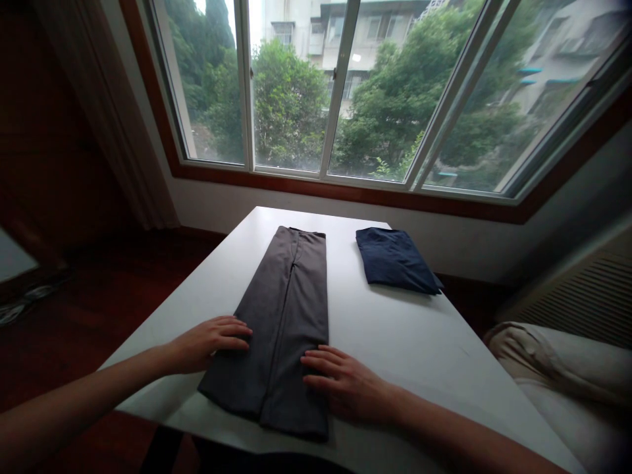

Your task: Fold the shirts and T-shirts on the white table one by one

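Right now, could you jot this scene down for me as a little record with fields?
left hand: open and flat, fingertips on the left edge of the grey trousers
right hand: open and flat, fingers on the trousers' right edge
trousers: folded lengthwise, lying along the white table
navy garment: folded, apart from the trousers, far right of table
window: beyond the table, trees outside

Left hand (210, 342), right hand (343, 382) flat, palms down, fingers extended.
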Tool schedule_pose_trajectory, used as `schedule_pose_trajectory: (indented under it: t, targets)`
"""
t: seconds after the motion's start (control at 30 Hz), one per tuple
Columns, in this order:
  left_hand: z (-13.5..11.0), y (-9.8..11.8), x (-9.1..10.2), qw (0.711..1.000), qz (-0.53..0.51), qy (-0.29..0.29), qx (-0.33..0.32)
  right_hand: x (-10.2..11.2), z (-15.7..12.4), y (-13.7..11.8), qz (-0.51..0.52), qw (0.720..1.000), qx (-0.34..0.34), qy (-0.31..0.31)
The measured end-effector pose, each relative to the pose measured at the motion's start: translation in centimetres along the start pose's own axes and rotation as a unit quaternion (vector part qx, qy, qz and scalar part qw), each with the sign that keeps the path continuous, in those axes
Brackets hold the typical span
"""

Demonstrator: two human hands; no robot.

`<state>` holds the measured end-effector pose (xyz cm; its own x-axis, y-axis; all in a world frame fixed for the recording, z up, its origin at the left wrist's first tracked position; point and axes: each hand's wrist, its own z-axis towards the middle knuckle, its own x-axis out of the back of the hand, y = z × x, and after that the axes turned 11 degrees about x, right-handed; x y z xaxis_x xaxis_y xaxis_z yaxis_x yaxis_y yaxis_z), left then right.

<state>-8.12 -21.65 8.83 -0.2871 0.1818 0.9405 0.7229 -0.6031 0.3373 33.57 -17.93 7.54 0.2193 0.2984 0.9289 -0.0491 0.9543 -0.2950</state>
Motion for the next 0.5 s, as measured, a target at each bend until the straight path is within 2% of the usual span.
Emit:
schedule_pose_trajectory:
  t: [0.2,0.3,0.37,0.5]
  targets:
    - [1.1,1.2,2.0,0.998,-0.008,-0.061,-0.012,0.7,0.9,0.3,0.037,0.996,0.050,-0.057]
    - [1.2,1.7,2.8,0.996,-0.047,-0.079,0.003,0.0,1.0,0.5,0.018,0.996,0.057,-0.061]
    - [1.3,1.6,3.5,0.987,-0.117,-0.106,0.024,-1.3,1.3,0.7,-0.015,0.999,0.014,-0.036]
    - [2.1,1.2,4.7,0.950,-0.257,-0.166,0.066,-3.7,2.4,1.5,-0.069,0.988,-0.126,0.048]
